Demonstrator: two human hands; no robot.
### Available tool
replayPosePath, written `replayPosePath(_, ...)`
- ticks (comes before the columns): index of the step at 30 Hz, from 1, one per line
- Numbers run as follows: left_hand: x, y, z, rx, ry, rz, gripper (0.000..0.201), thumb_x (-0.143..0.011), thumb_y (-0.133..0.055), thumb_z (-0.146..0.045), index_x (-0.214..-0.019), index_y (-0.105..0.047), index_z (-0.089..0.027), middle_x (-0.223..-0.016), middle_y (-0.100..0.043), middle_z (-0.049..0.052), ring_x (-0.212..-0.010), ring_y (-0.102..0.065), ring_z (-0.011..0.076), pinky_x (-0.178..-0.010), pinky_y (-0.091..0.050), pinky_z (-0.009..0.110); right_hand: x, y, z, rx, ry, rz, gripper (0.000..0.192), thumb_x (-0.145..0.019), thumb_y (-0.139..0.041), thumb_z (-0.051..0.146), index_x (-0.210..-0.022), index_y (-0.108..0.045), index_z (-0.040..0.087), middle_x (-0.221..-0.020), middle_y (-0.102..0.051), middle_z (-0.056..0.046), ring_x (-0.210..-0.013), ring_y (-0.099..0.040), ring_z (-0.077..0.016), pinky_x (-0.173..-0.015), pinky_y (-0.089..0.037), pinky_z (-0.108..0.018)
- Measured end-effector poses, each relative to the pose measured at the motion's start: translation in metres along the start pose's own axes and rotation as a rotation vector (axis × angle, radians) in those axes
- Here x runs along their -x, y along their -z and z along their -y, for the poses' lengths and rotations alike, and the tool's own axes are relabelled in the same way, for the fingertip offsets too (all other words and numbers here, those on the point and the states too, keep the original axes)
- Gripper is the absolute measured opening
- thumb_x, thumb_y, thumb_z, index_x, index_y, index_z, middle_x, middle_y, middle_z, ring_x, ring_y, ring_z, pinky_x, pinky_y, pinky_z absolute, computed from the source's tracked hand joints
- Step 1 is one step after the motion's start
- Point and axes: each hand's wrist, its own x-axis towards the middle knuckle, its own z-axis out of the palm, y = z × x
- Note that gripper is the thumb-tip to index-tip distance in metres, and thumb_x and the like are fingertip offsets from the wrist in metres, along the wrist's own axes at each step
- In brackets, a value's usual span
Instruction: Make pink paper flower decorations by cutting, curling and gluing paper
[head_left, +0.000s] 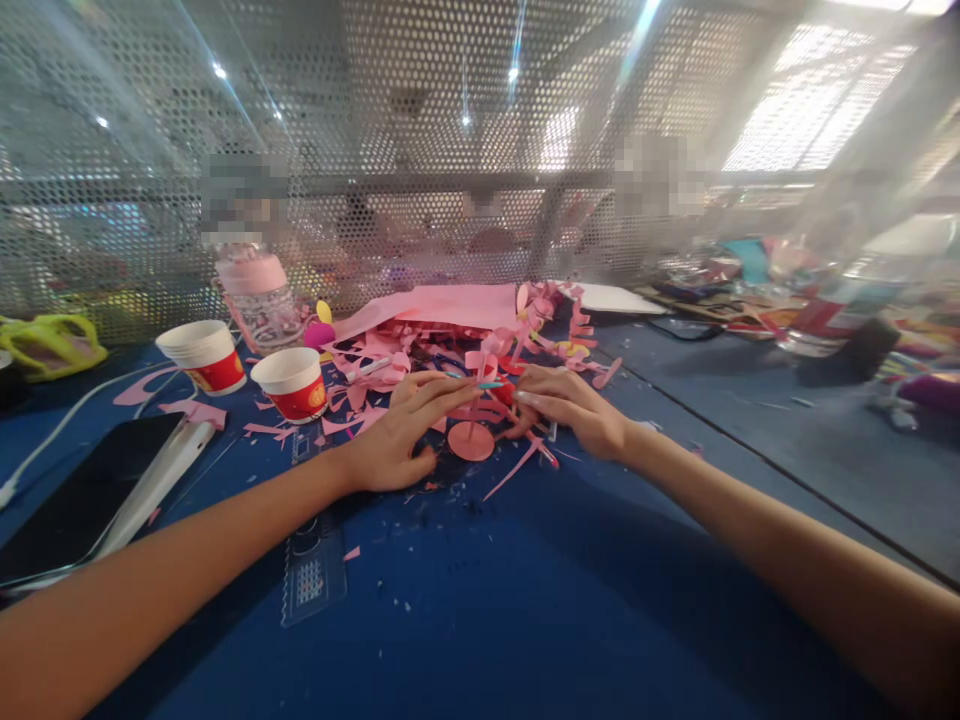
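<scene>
One pink disc [471,444] between left hand [397,430] and right hand [579,408] | likely light, bendable: pinch edge | both grips unclear

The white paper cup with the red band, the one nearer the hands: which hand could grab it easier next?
Left, probably: the left hand is nearer that paper cup, which stands to its left. The right hand is farther away, beyond the flat round pink disc.

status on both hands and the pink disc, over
Left hand and right hand flanking pink disc, grips unclear. Disc on blue table. Pink scraps cluttered behind.
</scene>
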Motion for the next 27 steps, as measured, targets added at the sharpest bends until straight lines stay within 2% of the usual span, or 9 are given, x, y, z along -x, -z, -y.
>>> replayPosePath(4, 0.0006, -0.0013, 0.0011, 0.000, 0.018, -0.006, 0.085, -0.058, -0.042, -0.006, -0.139, -0.023, -0.028, -0.141, -0.036, 0.005, -0.124, -0.030, 0.0282, -0.102, -0.024, 0.054, 0.0016, -0.0020, 0.0013, -0.055, 0.072, -0.052, 0.042, -0.090, -0.037, 0.037, -0.069, -0.065, 0.014, -0.062, -0.053, -0.004, -0.069, -0.048, -0.0166, -0.067, -0.037, -0.032)
replayPosePath(7, 0.0008, -0.0017, 0.0010, -0.003, 0.032, -0.011, 0.084, -0.058, -0.042, -0.005, -0.138, -0.025, -0.028, -0.139, -0.037, 0.005, -0.122, -0.030, 0.0283, -0.101, -0.025, 0.054, 0.0029, -0.0029, 0.0003, 0.018, 0.142, 0.066, 0.037, -0.089, -0.040, 0.036, -0.078, -0.067, 0.013, -0.071, -0.057, -0.006, -0.079, -0.048, -0.0181, -0.074, -0.037, -0.034)
replayPosePath(10, 0.0008, -0.0011, 0.0004, 0.001, 0.026, -0.008, 0.084, -0.058, -0.042, -0.005, -0.138, -0.025, -0.027, -0.139, -0.037, 0.005, -0.122, -0.031, 0.0281, -0.101, -0.025, 0.053, 0.0044, -0.0016, -0.0032, 0.062, 0.163, 0.153, 0.035, -0.087, -0.043, 0.035, -0.078, -0.069, 0.013, -0.076, -0.059, -0.008, -0.082, -0.048, -0.0183, -0.076, -0.037, -0.034)
replayPosePath(16, 0.0004, 0.0001, -0.0009, 0.000, 0.026, -0.008, 0.085, -0.059, -0.042, -0.004, -0.138, -0.024, -0.027, -0.139, -0.037, 0.005, -0.123, -0.031, 0.0280, -0.101, -0.025, 0.054, 0.0056, -0.0022, -0.0059, 0.060, 0.195, 0.070, 0.035, -0.086, -0.040, 0.033, -0.081, -0.069, 0.013, -0.075, -0.055, -0.007, -0.074, -0.049, -0.0160, -0.068, -0.040, -0.031)
replayPosePath(20, 0.0000, 0.0000, -0.0012, -0.012, 0.021, -0.009, 0.085, -0.059, -0.042, -0.004, -0.138, -0.024, -0.027, -0.139, -0.037, 0.006, -0.123, -0.031, 0.0286, -0.101, -0.025, 0.054, 0.0041, -0.0034, -0.0006, 0.140, 0.204, 0.126, 0.023, -0.080, -0.046, 0.024, -0.062, -0.059, 0.017, -0.059, -0.052, -0.002, -0.061, -0.046, -0.0128, -0.057, -0.038, -0.026)
replayPosePath(23, -0.0001, -0.0001, -0.0012, -0.010, 0.021, -0.008, 0.084, -0.059, -0.042, -0.004, -0.138, -0.025, -0.027, -0.139, -0.037, 0.006, -0.123, -0.032, 0.0285, -0.102, -0.025, 0.053, 0.0040, -0.0027, 0.0005, 0.138, 0.189, 0.098, 0.023, -0.076, -0.048, 0.020, -0.054, -0.052, 0.018, -0.052, -0.050, 0.000, -0.053, -0.044, -0.0106, -0.051, -0.035, -0.024)
replayPosePath(27, -0.0002, 0.0003, -0.0016, -0.002, 0.022, -0.007, 0.084, -0.059, -0.042, -0.004, -0.138, -0.026, -0.026, -0.139, -0.037, 0.006, -0.123, -0.031, 0.0274, -0.102, -0.024, 0.052, 0.0047, -0.0037, -0.0015, 0.136, 0.200, 0.022, 0.017, -0.076, -0.047, 0.019, -0.064, -0.058, 0.017, -0.061, -0.057, -0.003, -0.057, -0.048, -0.0110, -0.054, -0.038, -0.024)
